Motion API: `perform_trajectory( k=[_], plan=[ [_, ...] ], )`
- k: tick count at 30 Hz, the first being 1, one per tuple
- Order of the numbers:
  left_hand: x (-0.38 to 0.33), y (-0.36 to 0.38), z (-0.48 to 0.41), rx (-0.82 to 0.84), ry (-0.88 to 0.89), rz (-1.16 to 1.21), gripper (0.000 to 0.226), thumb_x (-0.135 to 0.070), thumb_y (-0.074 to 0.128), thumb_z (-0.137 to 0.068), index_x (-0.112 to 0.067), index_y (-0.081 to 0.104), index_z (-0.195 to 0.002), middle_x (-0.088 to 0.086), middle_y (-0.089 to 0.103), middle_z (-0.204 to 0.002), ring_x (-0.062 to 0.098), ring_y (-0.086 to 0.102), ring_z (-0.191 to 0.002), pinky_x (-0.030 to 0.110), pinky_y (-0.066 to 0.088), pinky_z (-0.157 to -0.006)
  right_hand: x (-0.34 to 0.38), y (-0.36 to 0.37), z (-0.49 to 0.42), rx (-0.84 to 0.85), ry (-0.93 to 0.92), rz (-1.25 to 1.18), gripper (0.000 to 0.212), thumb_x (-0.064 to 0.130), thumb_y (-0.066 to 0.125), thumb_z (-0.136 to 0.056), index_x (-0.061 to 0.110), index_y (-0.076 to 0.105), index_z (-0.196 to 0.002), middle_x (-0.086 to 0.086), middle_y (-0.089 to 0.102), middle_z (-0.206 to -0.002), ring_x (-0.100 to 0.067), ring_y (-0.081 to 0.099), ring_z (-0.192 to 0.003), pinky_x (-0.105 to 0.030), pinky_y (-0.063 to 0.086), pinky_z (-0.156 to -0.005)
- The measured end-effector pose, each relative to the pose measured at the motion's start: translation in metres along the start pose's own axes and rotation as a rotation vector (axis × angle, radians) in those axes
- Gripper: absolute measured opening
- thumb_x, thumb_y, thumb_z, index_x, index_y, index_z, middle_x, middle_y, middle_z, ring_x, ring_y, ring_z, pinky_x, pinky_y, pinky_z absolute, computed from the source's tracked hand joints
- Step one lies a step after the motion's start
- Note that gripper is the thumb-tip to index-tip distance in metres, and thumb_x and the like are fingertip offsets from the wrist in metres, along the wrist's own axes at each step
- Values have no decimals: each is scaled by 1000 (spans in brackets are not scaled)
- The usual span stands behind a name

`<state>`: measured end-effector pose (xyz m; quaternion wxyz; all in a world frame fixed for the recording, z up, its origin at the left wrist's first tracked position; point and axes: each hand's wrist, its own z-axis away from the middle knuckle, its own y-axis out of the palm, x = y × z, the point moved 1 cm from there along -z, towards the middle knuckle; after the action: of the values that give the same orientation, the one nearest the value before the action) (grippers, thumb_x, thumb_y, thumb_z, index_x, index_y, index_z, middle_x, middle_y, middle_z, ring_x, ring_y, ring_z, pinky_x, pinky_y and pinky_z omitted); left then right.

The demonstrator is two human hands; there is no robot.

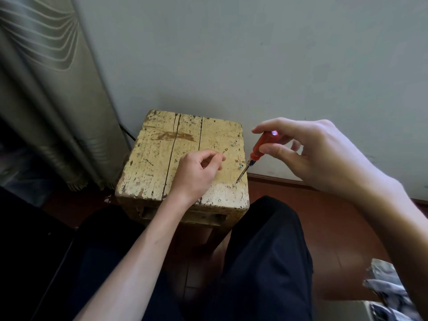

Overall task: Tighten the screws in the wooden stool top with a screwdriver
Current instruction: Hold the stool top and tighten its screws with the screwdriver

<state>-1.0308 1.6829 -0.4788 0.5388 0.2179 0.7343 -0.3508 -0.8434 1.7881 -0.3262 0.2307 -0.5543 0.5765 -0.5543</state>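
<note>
Driving a screw at the stool's right edge

We hold the screwdriver (256, 154) in our right hand (308, 149), right of frame centre, thumb and fingers closed around its red handle. The shaft slants down and to the left, its tip on a screw (236, 183) near the lower right corner of the wooden stool top (157, 163). Two more screws stand proud along that same right edge: one (240, 167) just beside the shaft, another (234, 143) higher up. Our left hand (196, 172) rests on the stool top at frame centre, fingers loosely curled with thumb and forefinger pinched together; whether they hold anything we cannot tell. The stool sits against a pale wall (254, 54), with a curtain (46, 100) hanging at the upper left.
</note>
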Motion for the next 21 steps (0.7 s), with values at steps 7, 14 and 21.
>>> perform_trajectory(
  k=[7, 14, 21],
  plan=[
    [2, 0, -1, 14, 15, -16, 22, -29, 62, -103, -20, 80, -96, -10, 73, -77, 0, 62, -64, 16, 46, -56, 0, -1, -1, -60, 42, 67, 38, 60, 67, -89, 22, 70, -93, 18, 72, -77, 5, 63, -68, -8, 41, -64],
    [1, 0, 0, 10, 17, -6, 21, -30, 62, -102, -21, 80, -95, -10, 73, -76, 10, 66, -68, 25, 51, -59, 11, 10, -2, -155, 88, 202, 55, 69, 54, -93, 23, 38, -68, 10, 62, -56, -25, 49, -52, -34, 45, -56],
    [0, -1, 0, 9, 4, 3, 21, -31, 62, -102, -24, 80, -94, -10, 73, -76, 12, 66, -69, 29, 52, -60, 14, 15, 0, 48, 180, 304, 51, 71, 18, -101, 27, 42, -100, 12, 76, -88, -33, 68, -79, -43, 53, -72]
  ],
)
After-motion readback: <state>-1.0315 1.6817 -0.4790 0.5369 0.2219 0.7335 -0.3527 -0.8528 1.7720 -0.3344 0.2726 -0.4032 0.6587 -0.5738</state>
